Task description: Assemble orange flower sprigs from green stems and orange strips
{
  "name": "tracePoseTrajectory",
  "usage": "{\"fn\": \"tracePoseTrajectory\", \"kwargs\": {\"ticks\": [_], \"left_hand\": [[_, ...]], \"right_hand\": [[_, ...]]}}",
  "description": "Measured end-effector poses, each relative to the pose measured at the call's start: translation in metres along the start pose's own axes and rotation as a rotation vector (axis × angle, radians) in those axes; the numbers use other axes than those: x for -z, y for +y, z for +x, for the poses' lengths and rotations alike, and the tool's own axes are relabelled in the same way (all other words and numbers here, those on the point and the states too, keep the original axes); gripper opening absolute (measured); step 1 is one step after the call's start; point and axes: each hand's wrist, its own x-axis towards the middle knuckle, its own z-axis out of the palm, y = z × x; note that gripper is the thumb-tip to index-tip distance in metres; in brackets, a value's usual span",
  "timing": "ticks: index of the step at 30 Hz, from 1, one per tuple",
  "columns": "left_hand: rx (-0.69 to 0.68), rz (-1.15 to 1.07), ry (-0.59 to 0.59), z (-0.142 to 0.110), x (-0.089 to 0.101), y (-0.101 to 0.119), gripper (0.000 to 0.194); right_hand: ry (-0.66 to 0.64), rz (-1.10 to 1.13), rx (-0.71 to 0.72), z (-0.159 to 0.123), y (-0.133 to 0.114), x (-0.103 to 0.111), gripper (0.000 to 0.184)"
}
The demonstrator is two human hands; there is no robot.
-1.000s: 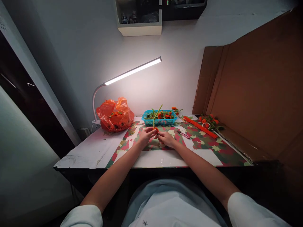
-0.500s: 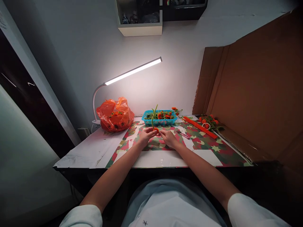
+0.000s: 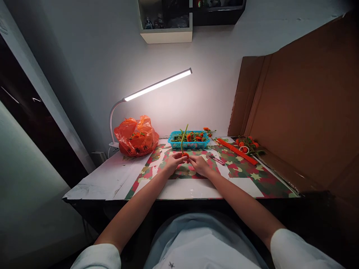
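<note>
Between my two hands, over the middle of the table, is an orange flower (image 3: 185, 155) with its green stem pointing up. My left hand (image 3: 174, 161) pinches the bloom from the left. The fingertips of my right hand (image 3: 198, 163) are closed at the bloom's right side; whether they grip a petal or something thinner is too small to make out. Just behind the hands stands a blue plastic basket (image 3: 188, 145) of orange flowers and green stems. To the right of my right hand lies a pink-handled tool (image 3: 217, 160), perhaps small scissors.
An orange plastic bag (image 3: 137, 136) holding flowers sits at the left under a lit desk lamp (image 3: 158, 85). Orange strips (image 3: 237, 150), a white ring (image 3: 244, 149) and more flowers (image 3: 249, 142) lie at the right, beside a tall cardboard sheet (image 3: 303, 104).
The flower's stem has tilted slightly to the right, and the bloom has turned a little between my fingers. Both hands stay in almost the same place.
</note>
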Motion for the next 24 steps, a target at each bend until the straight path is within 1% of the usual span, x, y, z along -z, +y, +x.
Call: {"fn": "tracePoseTrajectory", "kwargs": {"ticks": [4,10,16,24], "left_hand": [[0.005,0.026,0.033,0.0006,-0.0002,-0.0012,0.043],[-0.002,-0.080,0.133,0.0030,0.0001,-0.0010,0.048],[-0.018,-0.061,0.114,0.0015,-0.0011,-0.0007,0.044],[-0.011,-0.049,0.056,-0.0016,-0.0025,0.0011,0.044]], "right_hand": [[0.003,0.004,0.021,0.0016,0.0031,-0.0013,0.029],[-0.017,0.000,0.023,0.0056,0.0078,-0.0020,0.028],[0.008,0.072,-0.014,0.0047,0.0065,-0.0017,0.028],[-0.001,0.125,-0.011,0.0036,0.0046,-0.0023,0.031]]}}
